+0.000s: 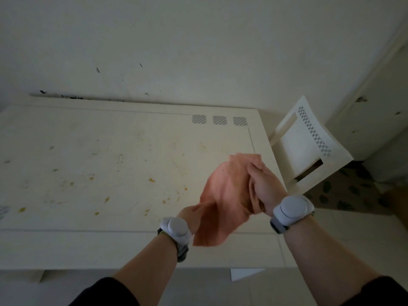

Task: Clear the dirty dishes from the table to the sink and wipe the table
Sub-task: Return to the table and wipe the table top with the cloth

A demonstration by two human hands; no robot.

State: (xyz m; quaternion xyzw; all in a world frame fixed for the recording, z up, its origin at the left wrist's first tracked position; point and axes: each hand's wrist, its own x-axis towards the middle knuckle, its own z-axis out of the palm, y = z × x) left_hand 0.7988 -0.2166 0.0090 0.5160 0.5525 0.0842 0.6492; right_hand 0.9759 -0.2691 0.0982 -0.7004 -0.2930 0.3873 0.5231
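A person is standing at the near edge of a cream table (110,140) and is holding a salmon-pink cloth (223,195) up in the air over the table's lower right part, right of the frame's centre. The right hand (262,186) is clenching the cloth's upper right portion, with fabric bunching out above and below the curled fingers. The left hand (192,214), lower and nearer the centre of the frame, is gripping the cloth's lower left edge, its fingertips lying hidden behind the fabric. Both wrists are wearing pale grey bands (291,208). Yellow and brownish food stains (151,180) are dotting the tabletop across the left and middle of the frame. Three checkered markers (219,119) are sitting near the table's far right corner. A white plastic chair (309,146) is standing just beside the table at the right.
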